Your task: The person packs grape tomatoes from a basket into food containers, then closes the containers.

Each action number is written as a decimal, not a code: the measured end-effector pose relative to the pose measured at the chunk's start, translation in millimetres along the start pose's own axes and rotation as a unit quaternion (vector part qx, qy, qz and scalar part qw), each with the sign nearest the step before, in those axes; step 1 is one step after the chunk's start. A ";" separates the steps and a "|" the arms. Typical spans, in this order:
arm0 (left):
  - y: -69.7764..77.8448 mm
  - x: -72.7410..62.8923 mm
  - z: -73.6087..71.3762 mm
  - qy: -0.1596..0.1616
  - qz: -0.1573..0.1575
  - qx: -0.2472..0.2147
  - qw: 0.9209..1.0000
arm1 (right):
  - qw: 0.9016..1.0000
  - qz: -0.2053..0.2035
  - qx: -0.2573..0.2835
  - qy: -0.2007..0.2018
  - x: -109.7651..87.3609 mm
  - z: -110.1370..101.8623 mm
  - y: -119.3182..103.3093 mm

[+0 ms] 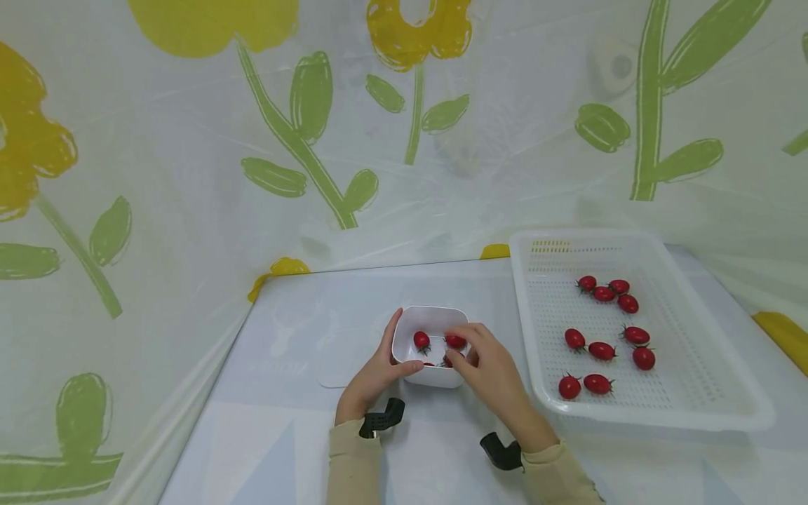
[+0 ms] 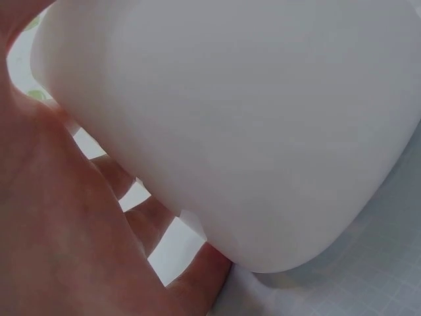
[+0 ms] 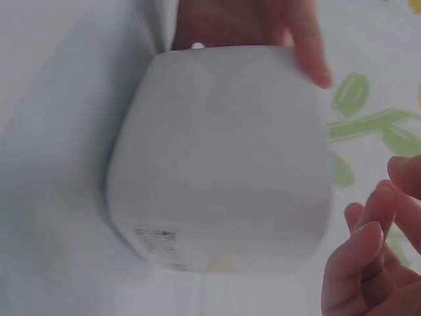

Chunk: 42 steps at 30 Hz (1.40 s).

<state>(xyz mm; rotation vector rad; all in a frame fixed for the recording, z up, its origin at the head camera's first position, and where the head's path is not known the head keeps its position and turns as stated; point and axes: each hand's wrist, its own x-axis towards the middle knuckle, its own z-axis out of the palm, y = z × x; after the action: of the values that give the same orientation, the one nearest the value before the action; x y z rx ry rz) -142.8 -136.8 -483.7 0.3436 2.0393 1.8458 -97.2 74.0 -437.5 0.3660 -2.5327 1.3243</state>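
Note:
A small white plastic box (image 1: 434, 377) stands on the table with several red cherry tomatoes (image 1: 421, 341) in it. My left hand (image 1: 376, 375) grips the box from the left, its thumb on the near rim and its fingers along the side. In the left wrist view, fingers (image 2: 151, 224) wrap around the smooth white wall. My right hand (image 1: 495, 379) is over the right part of the box, fingers bent loosely above tomatoes inside. No tomato shows between the right fingertips (image 3: 370, 234) in the right wrist view, where they are just above the rim.
To the right sits a large white perforated basket (image 1: 688, 337) with several loose cherry tomatoes (image 1: 602, 351) spread over its floor. A white sheet (image 1: 208, 140) printed with yellow flowers hangs behind and left of the table (image 1: 290, 449).

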 end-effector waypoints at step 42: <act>-3.9 -0.3 -0.9 0.003 0.010 -0.002 1.000 | 0.999 0.050 0.005 -0.015 41.9 -150.3 15.3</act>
<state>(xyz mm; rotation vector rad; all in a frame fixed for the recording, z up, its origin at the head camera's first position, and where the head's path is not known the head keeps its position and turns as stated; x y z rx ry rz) -142.8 -138.2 -487.5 0.3584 2.0434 1.8635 -124.8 202.5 -352.1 0.2660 -2.6012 1.3760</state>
